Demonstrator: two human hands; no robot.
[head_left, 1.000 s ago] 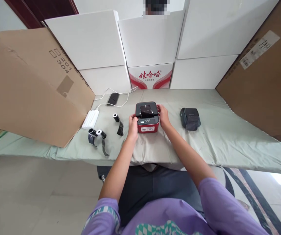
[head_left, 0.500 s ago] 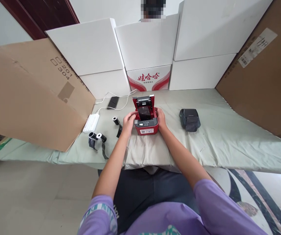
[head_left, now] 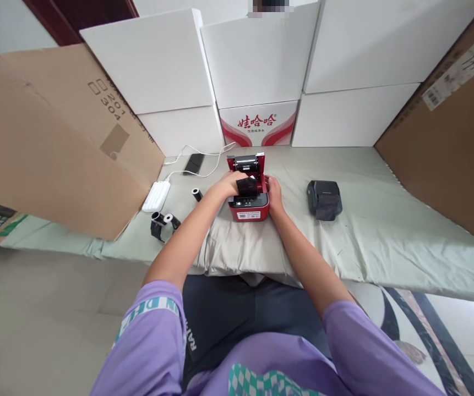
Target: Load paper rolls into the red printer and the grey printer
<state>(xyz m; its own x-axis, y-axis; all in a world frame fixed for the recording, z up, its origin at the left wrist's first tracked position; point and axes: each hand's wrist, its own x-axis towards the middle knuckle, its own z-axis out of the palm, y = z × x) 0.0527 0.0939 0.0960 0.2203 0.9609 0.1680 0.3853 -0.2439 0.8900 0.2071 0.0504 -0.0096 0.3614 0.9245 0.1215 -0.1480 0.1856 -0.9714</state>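
Note:
A small red and black label printer (head_left: 248,214) sits on the cloth with its lid raised. A black paper roll (head_left: 245,187) lies in its bay, a pale end showing at the upper right. My left hand (head_left: 233,180) reaches in from the left and is closed on this roll; the paper and housing hide its fingertips. Along the printer's right side, my right hand (head_left: 274,193) is closed against the housing, fingers behind it and partly hidden. Left of the printer, a small black roll (head_left: 197,194) stands apart from my forearm.
Two more black rolls (head_left: 166,221) stand at the left, near a white power bank (head_left: 156,197) with a cable and a dark phone (head_left: 194,164). A black portable printer (head_left: 325,199) lies to the right. White boxes (head_left: 257,60) wall the back; brown cardboard (head_left: 55,137) flanks the left.
My left hand has moved from the printer's left side into its open bay, onto the black roll. My right hand stays at the right side. The view has shifted slightly.

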